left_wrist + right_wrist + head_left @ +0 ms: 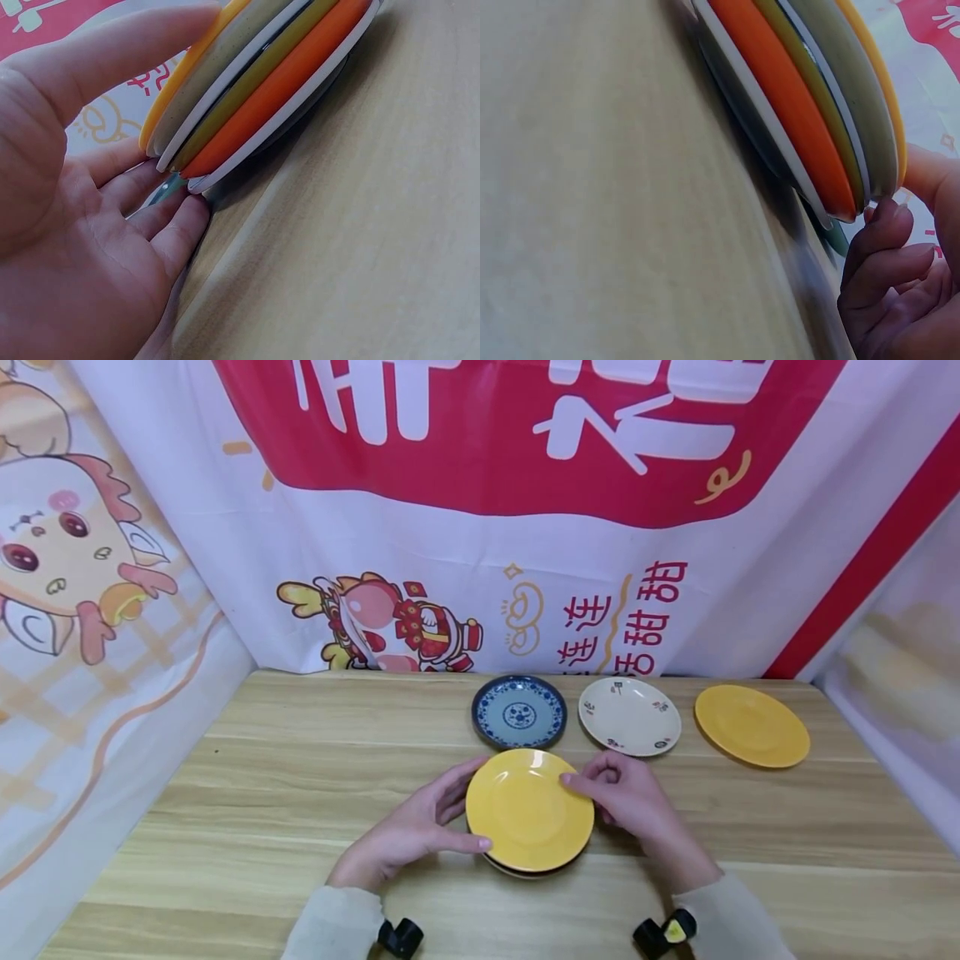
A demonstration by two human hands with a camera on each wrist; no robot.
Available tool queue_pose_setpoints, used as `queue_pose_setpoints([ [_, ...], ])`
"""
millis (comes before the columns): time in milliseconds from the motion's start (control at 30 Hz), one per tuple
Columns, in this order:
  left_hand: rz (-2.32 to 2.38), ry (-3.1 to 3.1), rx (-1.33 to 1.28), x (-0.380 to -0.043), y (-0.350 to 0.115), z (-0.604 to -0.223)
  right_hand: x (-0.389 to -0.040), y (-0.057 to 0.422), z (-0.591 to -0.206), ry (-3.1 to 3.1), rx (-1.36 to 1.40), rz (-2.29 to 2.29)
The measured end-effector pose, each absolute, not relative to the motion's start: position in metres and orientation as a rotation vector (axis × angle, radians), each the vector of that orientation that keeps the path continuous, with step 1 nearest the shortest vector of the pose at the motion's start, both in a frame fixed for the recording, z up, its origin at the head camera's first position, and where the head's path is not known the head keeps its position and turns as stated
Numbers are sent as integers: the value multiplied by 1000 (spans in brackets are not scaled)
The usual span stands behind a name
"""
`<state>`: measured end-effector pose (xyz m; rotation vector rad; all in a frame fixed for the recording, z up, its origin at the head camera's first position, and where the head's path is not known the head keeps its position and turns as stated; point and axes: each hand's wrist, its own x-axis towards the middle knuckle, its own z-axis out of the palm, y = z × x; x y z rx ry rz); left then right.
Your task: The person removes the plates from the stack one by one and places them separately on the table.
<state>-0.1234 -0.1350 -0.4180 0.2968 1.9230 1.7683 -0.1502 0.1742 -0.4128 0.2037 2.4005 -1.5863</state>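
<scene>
A yellow plate [528, 810] tops a stack of several plates in front of me. From the side, an orange plate [281, 90] shows lower in the stack, with pale and dark rims around it. My left hand [412, 833] holds the stack's left side, thumb over the yellow rim and fingers against the edges below. On the right, my right hand [626, 797] pinches the upper rim: its thumb lies on the yellow plate, and its curled forefinger meets the edge just beneath. The remaining right fingers are folded beside the stack.
Behind the stack, a blue patterned plate [519, 712], a white plate [630, 717] with small motifs and another yellow plate [752, 727] lie in a row on the wooden table [300, 760]. A printed cloth [420, 543] hangs along the table's back edge.
</scene>
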Motion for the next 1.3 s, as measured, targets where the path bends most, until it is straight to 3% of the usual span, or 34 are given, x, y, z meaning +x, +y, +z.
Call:
queue_pose_setpoints([
  [1300,1775,1915,274,-124,-136,-418,-148,179,-413,2357,285,-1640],
])
